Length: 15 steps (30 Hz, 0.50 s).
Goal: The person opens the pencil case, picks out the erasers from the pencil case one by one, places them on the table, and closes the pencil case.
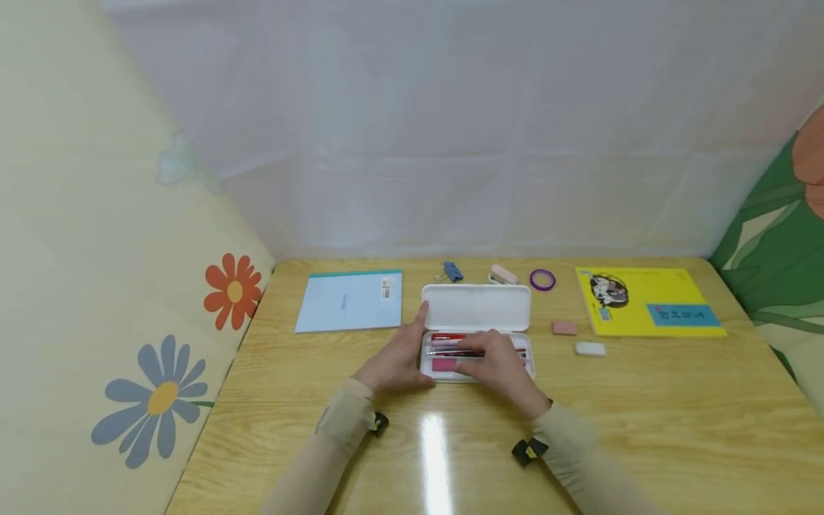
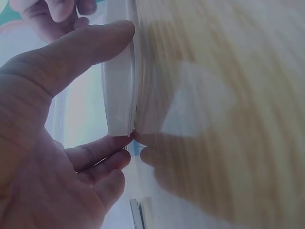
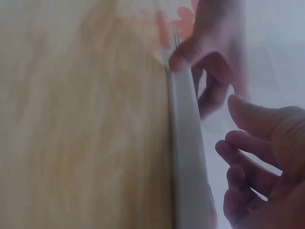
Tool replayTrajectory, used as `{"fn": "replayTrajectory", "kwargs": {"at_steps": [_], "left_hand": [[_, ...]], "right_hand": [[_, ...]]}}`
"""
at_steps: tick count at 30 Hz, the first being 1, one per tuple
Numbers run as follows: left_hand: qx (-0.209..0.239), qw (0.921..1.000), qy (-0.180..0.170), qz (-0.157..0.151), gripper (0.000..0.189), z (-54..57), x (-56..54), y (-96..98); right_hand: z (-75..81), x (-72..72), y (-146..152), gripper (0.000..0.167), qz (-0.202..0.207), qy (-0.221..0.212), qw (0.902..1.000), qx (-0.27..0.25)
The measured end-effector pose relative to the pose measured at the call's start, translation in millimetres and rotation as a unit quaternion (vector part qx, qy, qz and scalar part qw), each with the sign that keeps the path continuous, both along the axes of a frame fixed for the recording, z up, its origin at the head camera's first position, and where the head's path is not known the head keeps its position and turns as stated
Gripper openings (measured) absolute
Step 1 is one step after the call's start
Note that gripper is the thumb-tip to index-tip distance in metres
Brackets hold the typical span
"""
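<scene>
An open white pencil case (image 1: 478, 309) lies on the table with its lid tipped back. Inside it are a red pen (image 1: 447, 336), several dark slim pens or pencils and a pink piece (image 1: 444, 365) whose kind is unclear. My left hand (image 1: 400, 357) grips the case's left end, thumb on the near wall of the case (image 2: 119, 95) and a finger at its far corner. Over the tray hovers my right hand (image 1: 501, 363), hiding part of the contents. In the right wrist view, the thumb and loosely bent fingers of that hand (image 3: 267, 162) stand apart, nothing seen between them.
A light-blue notebook (image 1: 347, 304) lies to the left, a yellow booklet (image 1: 634, 300) to the right. Behind the case are a blue clip (image 1: 453, 271), a small pink stapler (image 1: 504, 275) and a purple tape ring (image 1: 533, 286). A pink eraser (image 1: 564, 328) and white eraser (image 1: 590, 349) lie right.
</scene>
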<state>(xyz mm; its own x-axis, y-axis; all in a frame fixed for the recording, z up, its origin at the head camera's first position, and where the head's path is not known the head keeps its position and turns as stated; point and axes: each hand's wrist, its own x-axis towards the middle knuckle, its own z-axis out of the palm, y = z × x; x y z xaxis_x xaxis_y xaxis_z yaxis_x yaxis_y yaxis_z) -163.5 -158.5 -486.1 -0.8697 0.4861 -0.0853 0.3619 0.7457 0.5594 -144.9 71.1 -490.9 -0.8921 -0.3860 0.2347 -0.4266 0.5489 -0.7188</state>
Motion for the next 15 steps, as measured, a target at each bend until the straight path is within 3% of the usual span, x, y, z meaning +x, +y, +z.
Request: {"fn": "replayTrajectory", "kwargs": {"at_steps": [6,15], "left_hand": [[0.004,1.0,0.006,-0.005,0.144,1.2,0.3,0.4],[0.001,1.0,0.007,-0.006,0.143,1.0,0.5,0.7]], "right_hand": [[-8.3,2.6,-17,0.026,-0.004,0.006,1.0,0.003],[-8.2,0.8,-27,0.028,-0.031,-0.01,0.9989,0.033]]}}
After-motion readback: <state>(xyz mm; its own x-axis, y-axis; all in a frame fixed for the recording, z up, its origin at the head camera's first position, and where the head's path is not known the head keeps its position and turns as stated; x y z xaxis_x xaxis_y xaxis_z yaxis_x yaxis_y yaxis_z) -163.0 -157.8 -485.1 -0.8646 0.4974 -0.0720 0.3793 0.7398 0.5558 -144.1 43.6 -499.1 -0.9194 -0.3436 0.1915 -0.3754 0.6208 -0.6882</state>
